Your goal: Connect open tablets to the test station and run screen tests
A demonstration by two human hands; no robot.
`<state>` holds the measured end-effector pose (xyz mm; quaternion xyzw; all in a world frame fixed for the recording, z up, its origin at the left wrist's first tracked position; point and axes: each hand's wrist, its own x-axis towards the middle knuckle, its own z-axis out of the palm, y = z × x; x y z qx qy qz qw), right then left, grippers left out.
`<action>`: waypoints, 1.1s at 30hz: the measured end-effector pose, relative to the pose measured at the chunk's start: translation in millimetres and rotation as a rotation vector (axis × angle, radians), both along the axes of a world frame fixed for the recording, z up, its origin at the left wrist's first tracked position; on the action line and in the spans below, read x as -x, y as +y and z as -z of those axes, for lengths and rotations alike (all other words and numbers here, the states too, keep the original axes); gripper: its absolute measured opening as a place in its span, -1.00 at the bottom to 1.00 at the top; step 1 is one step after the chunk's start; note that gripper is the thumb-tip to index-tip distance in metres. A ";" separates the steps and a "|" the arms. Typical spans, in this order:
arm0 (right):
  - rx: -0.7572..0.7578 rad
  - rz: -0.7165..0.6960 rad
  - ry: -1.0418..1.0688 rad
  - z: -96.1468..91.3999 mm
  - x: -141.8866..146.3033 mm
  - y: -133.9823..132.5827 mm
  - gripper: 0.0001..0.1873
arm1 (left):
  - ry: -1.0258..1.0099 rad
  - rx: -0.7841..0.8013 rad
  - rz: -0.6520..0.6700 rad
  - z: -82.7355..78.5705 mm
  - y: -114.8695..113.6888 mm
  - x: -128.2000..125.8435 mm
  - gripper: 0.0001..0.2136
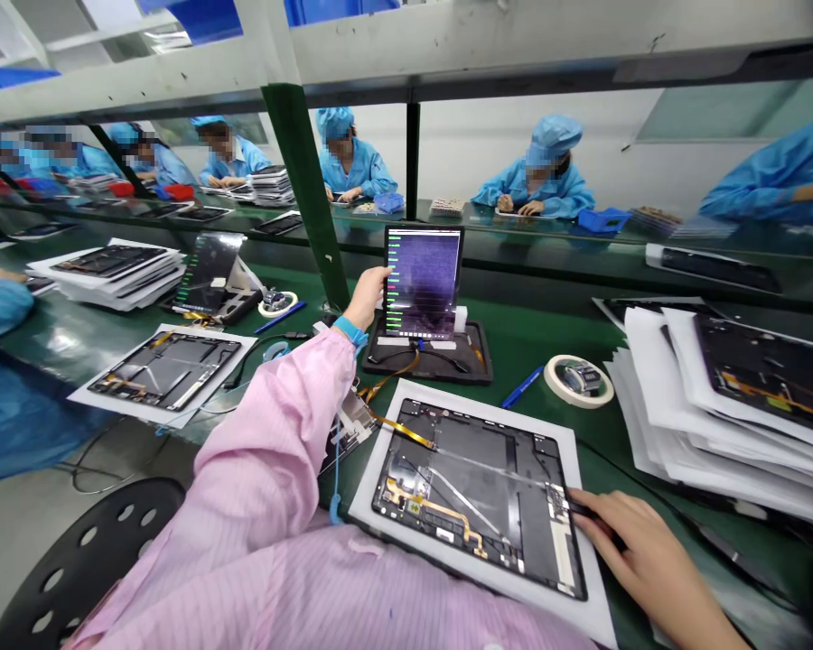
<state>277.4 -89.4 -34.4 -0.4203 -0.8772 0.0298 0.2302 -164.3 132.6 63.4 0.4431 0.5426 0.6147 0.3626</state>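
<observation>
Head view: my left hand (369,293) is up at the left edge of the screen (422,284), fingertips touching it; can't tell if it grips or only rests there; my right hand (630,533) is closed on a black plug (584,511) at the right edge of the chassis (474,460), thumb below, index above; can't tell if the plug is seated.

Screen is lit, purple with green labels down its left side; it stands upright in a black tray (482,361), behind the chassis; chassis lies flat and open on a white sheet (593,618), right in front of me, gold flex (410,434) running off its upper left toward the tray; metal part (353,426) just left of the sheet, partly hidden by my pink sleeve (277,424); blue band (350,332) on my left wrist.

Green surface (535,316) also carries a blue pen (521,387) and a tape roll (554,397) right of the tray, small parts inside the roll; right of that, a stack (650,442) of white sheets with chassis parts on top; left side has a second chassis (169,368) on its sheet, a second screen (210,271) and another stack (108,287); black stool (85,560) at lower left; co-workers (546,181) in blue sit across, beyond the posts.
</observation>
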 end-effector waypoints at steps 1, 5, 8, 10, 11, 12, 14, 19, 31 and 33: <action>0.007 0.003 0.001 -0.1 0.3 -0.1 -0.70 | 0.047 -0.036 -0.025 0.8 1.5 -6.4 -0.63; 0.023 0.019 -0.007 -0.7 1.3 -1.7 -0.70 | 0.306 -0.120 -0.201 9.9 7.0 -33.0 -0.34; -0.005 0.010 -0.014 -0.2 0.9 -2.9 -0.71 | 0.415 -0.081 -0.332 9.5 10.5 -42.8 -0.27; -0.027 0.001 -0.028 -0.6 0.2 -3.0 -0.72 | 0.421 -0.064 -0.439 2.8 7.5 -46.9 -0.25; -0.038 -0.004 -0.040 -1.5 0.0 -3.0 -0.72 | 0.404 -0.082 -0.496 -1.5 2.2 -50.6 -0.27; -0.051 -0.007 -0.056 -3.1 0.4 -3.0 -0.72 | 0.378 -0.120 -0.534 -5.5 -6.7 -56.6 -0.31; -0.085 0.000 -0.089 -8.3 3.3 -4.3 -0.72 | 0.346 -0.239 -0.478 -9.3 -35.2 -77.3 -0.51; -0.107 0.110 -0.156 -27.8 25.2 -16.5 -0.71 | 0.848 -0.311 0.257 17.2 -128.6 -149.0 -0.87; 0.066 0.292 -0.342 -52.5 22.2 14.8 -0.64 | 1.071 -0.054 0.631 65.1 -138.9 -171.3 -0.74; 0.006 0.290 -0.332 -48.1 27.5 33.0 -0.71 | 1.064 -0.022 0.646 65.3 -139.6 -170.9 -0.73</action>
